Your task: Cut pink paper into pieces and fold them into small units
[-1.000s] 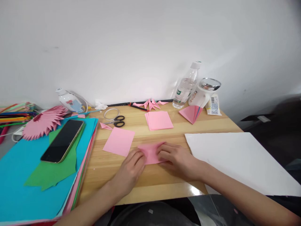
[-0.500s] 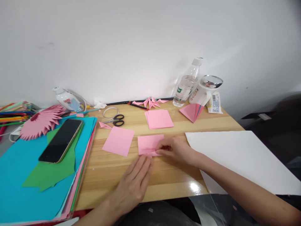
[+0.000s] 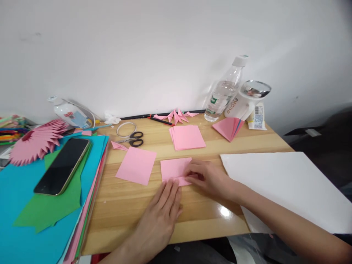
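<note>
A pink paper sheet (image 3: 173, 168) lies on the table in front of me, its near edge partly folded over. My left hand (image 3: 161, 212) rests with fingers stretched out flat on that near edge. At the right end, my right hand (image 3: 211, 179) is closed, thumb and fingers pinching the same sheet; its fingertips partly hide the paper. Just left of it is a flat pink square (image 3: 136, 165). Behind sits a small stack of pink squares (image 3: 189, 137).
Scissors (image 3: 134, 138) and a tape ring (image 3: 125, 129) lie at back left. A phone (image 3: 63, 165) rests on coloured paper (image 3: 16, 194). Against the wall stand a water bottle (image 3: 222, 93) and white mug (image 3: 242, 102). White board (image 3: 286, 187) covers the right side.
My left fingers have shifted slightly right along the paper's near edge. The right hand has moved a little toward the sheet's right end, still pinching it. The camera view has shifted slightly.
</note>
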### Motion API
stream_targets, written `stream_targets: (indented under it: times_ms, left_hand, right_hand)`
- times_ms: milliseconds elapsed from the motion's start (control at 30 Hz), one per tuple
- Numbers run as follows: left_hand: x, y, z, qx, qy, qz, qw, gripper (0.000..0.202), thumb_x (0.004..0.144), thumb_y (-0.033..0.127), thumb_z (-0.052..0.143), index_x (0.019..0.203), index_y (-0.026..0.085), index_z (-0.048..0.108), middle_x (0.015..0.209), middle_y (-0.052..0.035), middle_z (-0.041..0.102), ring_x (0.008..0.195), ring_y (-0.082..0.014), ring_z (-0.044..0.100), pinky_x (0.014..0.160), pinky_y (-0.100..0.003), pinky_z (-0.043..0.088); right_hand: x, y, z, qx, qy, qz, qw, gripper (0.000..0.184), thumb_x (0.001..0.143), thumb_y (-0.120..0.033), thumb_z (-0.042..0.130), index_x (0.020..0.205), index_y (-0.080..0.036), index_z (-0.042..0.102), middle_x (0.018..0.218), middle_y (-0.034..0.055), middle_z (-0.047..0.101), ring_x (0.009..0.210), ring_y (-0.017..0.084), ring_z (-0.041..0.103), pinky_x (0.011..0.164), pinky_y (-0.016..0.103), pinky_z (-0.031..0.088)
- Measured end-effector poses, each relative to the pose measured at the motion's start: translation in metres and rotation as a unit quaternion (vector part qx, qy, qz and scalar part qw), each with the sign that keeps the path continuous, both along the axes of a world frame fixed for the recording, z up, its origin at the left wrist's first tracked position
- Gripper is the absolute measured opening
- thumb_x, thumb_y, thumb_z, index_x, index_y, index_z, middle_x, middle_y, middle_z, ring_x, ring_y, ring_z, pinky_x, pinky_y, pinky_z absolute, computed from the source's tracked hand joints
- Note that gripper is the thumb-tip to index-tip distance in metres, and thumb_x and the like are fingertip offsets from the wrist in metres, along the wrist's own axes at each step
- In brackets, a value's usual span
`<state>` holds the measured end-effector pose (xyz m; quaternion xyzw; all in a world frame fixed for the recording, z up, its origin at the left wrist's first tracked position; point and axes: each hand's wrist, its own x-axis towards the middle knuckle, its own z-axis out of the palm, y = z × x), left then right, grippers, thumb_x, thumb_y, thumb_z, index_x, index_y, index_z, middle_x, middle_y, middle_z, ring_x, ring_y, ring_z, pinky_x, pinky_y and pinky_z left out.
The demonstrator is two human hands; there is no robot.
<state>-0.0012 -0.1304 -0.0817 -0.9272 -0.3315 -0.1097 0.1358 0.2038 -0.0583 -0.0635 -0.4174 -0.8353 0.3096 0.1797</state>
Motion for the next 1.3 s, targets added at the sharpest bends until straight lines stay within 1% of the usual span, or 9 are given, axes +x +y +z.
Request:
stream_targets:
  times_ms: [133, 233, 500, 633, 800, 967, 1133, 1233, 1300]
  left_hand:
    - [-0.001, 0.0, -0.002, -0.002, 0.001, -0.002, 1.0, 0.038, 0.093, 0.02, 0.035, 0.122, 0.0, 0.049, 0.13, -0.0196, 0.051, 0.124, -0.0302, 0.044, 0.101, -0.039, 0.04]
    - [-0.002, -0.001, -0.003, -0.027, 0.013, -0.006, 1.0, 0.038, 0.093, 0.021, 0.037, 0.124, 0.003, 0.048, 0.136, -0.0178, 0.045, 0.13, -0.0301, 0.035, 0.106, -0.043, 0.033]
    - [-0.003, -0.002, -0.003, -0.058, 0.012, -0.007, 0.998, 0.045, 0.091, 0.027, 0.045, 0.128, 0.002, 0.045, 0.141, -0.0184, 0.038, 0.133, -0.0318, 0.027, 0.11, -0.045, 0.027]
    - [-0.004, -0.001, -0.007, -0.063, 0.011, -0.004, 0.998, 0.05, 0.091, 0.033, 0.045, 0.131, 0.002, 0.042, 0.141, -0.0184, 0.037, 0.134, -0.0303, 0.026, 0.109, -0.043, 0.03]
    - [-0.005, 0.002, -0.006, -0.079, 0.008, -0.006, 0.997, 0.055, 0.09, 0.039, 0.044, 0.132, 0.003, 0.04, 0.143, -0.019, 0.035, 0.134, -0.0321, 0.027, 0.109, -0.044, 0.03]
    - [-0.008, 0.006, -0.001, -0.101, -0.004, -0.047, 0.994, 0.053, 0.09, 0.041, 0.044, 0.132, 0.008, 0.043, 0.144, -0.0136, 0.035, 0.135, -0.0301, 0.025, 0.11, -0.047, 0.026]
    - [-0.008, 0.009, -0.001, -0.102, -0.007, -0.046, 0.994, 0.053, 0.09, 0.044, 0.041, 0.13, 0.009, 0.045, 0.142, -0.0126, 0.039, 0.134, -0.0291, 0.028, 0.109, -0.045, 0.027]
    - [-0.009, 0.008, -0.002, -0.11, -0.008, -0.046, 0.993, 0.053, 0.09, 0.043, 0.042, 0.131, 0.009, 0.044, 0.141, -0.0131, 0.04, 0.134, -0.0293, 0.027, 0.109, -0.045, 0.028]
    - [-0.009, 0.009, -0.002, -0.119, -0.005, -0.049, 0.992, 0.054, 0.09, 0.043, 0.043, 0.131, 0.009, 0.043, 0.141, -0.0137, 0.04, 0.134, -0.0297, 0.027, 0.108, -0.045, 0.028]
  right_hand:
    - [0.008, -0.003, -0.006, 0.064, 0.017, 0.013, 0.998, 0.015, 0.086, -0.014, 0.05, 0.081, -0.016, 0.064, 0.094, 0.0083, 0.058, 0.08, 0.015, 0.057, 0.07, 0.028, 0.047]
    - [0.012, -0.001, -0.008, 0.059, 0.037, 0.026, 0.997, 0.014, 0.086, -0.015, 0.05, 0.086, -0.018, 0.064, 0.101, 0.0092, 0.057, 0.083, 0.015, 0.058, 0.074, 0.029, 0.049]
    - [0.013, 0.007, -0.012, 0.034, 0.027, 0.028, 0.999, 0.013, 0.083, -0.016, 0.055, 0.093, -0.019, 0.063, 0.1, 0.0077, 0.058, 0.068, 0.011, 0.056, 0.065, 0.026, 0.049]
    - [0.012, 0.011, -0.012, 0.036, 0.017, 0.037, 0.999, 0.025, 0.083, -0.016, 0.054, 0.107, -0.02, 0.061, 0.102, 0.0087, 0.057, 0.073, 0.013, 0.057, 0.069, 0.029, 0.05]
    - [0.013, 0.014, -0.01, 0.024, -0.025, 0.055, 0.998, 0.027, 0.085, -0.016, 0.053, 0.109, -0.022, 0.062, 0.098, 0.0076, 0.055, 0.078, 0.015, 0.056, 0.073, 0.032, 0.048]
    - [0.013, 0.015, -0.005, 0.027, -0.05, 0.067, 0.996, 0.032, 0.086, -0.018, 0.052, 0.117, -0.024, 0.058, 0.096, 0.0073, 0.054, 0.079, 0.015, 0.055, 0.073, 0.031, 0.048]
    - [0.012, 0.025, 0.007, 0.02, -0.11, 0.121, 0.986, 0.03, 0.086, -0.02, 0.052, 0.115, -0.024, 0.058, 0.095, 0.0067, 0.053, 0.075, 0.015, 0.055, 0.067, 0.029, 0.048]
    - [0.012, 0.036, 0.009, 0.019, -0.085, 0.176, 0.981, 0.021, 0.086, -0.021, 0.053, 0.106, -0.02, 0.061, 0.103, 0.0085, 0.053, 0.09, 0.018, 0.054, 0.076, 0.031, 0.048]
    - [0.013, 0.042, 0.008, 0.01, -0.045, 0.21, 0.977, 0.026, 0.086, -0.02, 0.053, 0.112, -0.018, 0.058, 0.112, 0.01, 0.05, 0.101, 0.018, 0.05, 0.085, 0.032, 0.046]
